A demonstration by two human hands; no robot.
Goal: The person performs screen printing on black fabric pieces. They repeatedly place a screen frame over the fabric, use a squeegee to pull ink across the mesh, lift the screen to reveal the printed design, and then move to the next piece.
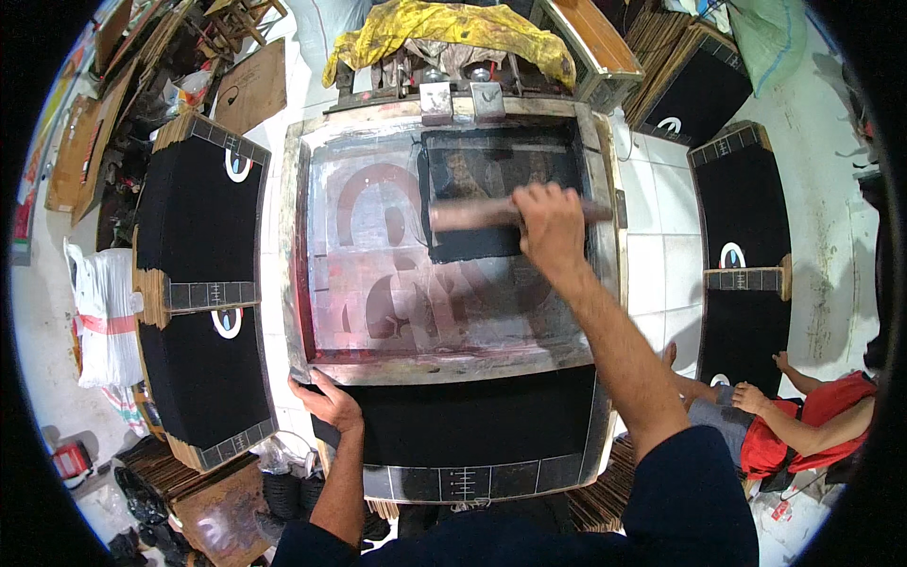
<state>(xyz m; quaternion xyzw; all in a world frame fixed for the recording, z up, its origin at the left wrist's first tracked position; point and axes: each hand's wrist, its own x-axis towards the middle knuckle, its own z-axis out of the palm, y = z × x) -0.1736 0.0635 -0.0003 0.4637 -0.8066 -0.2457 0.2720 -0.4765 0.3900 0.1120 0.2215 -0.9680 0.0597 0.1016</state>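
Note:
My right hand (pixel 553 222) is closed on a wooden-handled squeegee (pixel 472 214), blurred, lying across a dark ink area (pixel 501 248) at the upper right of a mesh screen (pixel 364 283) with red-stained inner edges. My left hand (pixel 331 402) grips the lower left corner of the screen's wooden frame (pixel 444 371), its fingers curled at the edge. Under the near side of the frame lies a black board (pixel 449 416) with a gridded border. Two small metal blocks (pixel 436 104) sit at the frame's far edge.
Stacked black boards (pixel 198 369) stand left and others (pixel 742 203) right. A yellow cloth (pixel 449 28) drapes over the far fittings. A white sack (pixel 99 317) lies at the left. At the lower right another person (pixel 812 435) in red sits beside the right stacks.

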